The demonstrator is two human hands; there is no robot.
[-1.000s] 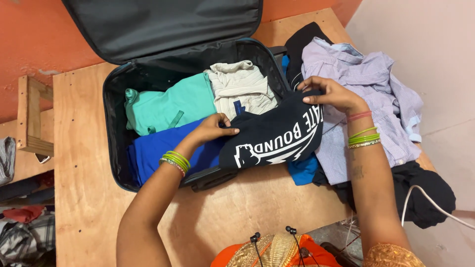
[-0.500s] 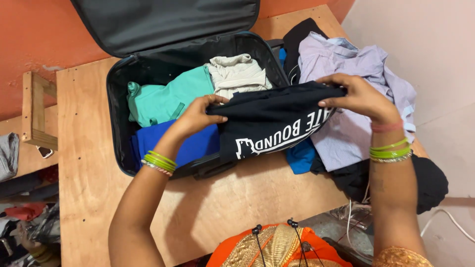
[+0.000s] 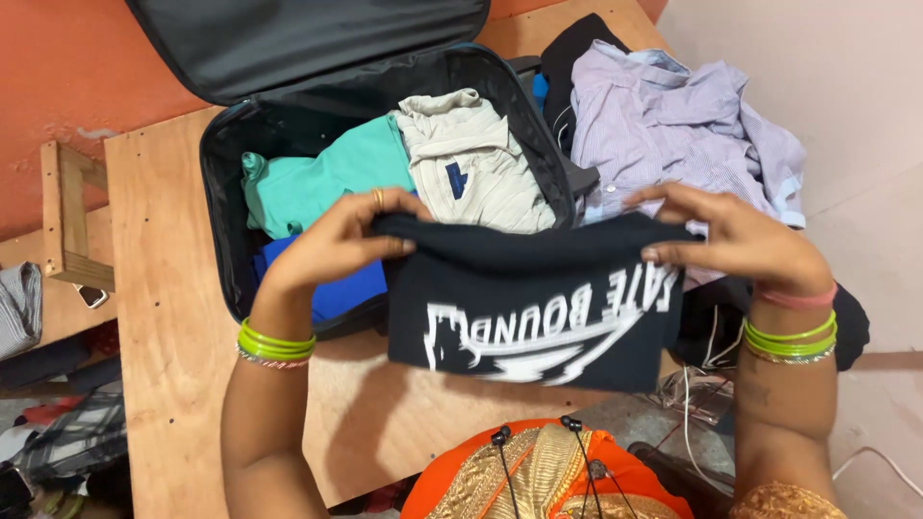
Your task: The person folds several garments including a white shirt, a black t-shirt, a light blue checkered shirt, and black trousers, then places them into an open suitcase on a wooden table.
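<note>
A folded black T-shirt with a white print (image 3: 538, 308) hangs in the air between my hands, over the front edge of the wooden table. My left hand (image 3: 336, 240) pinches its upper left corner. At the upper right corner my right hand (image 3: 735, 240) grips the same fold. Behind the shirt an open black suitcase (image 3: 216, 183) lies on the table. Inside it are a folded teal garment (image 3: 322, 183), a beige garment (image 3: 476, 159) and a blue one (image 3: 332, 288), which my left hand partly hides.
A rumpled lilac striped shirt (image 3: 673, 125) tops a pile of dark clothes to the right of the suitcase. The plywood table (image 3: 159, 336) stands against an orange wall. A wooden frame (image 3: 62, 216) and heaps of cloth lie left. White cables (image 3: 692, 413) trail near my right arm.
My hands have lifted the black shirt off the suitcase edge and drawn it toward me, so it now hangs in front of my body. The beige garment is fully uncovered.
</note>
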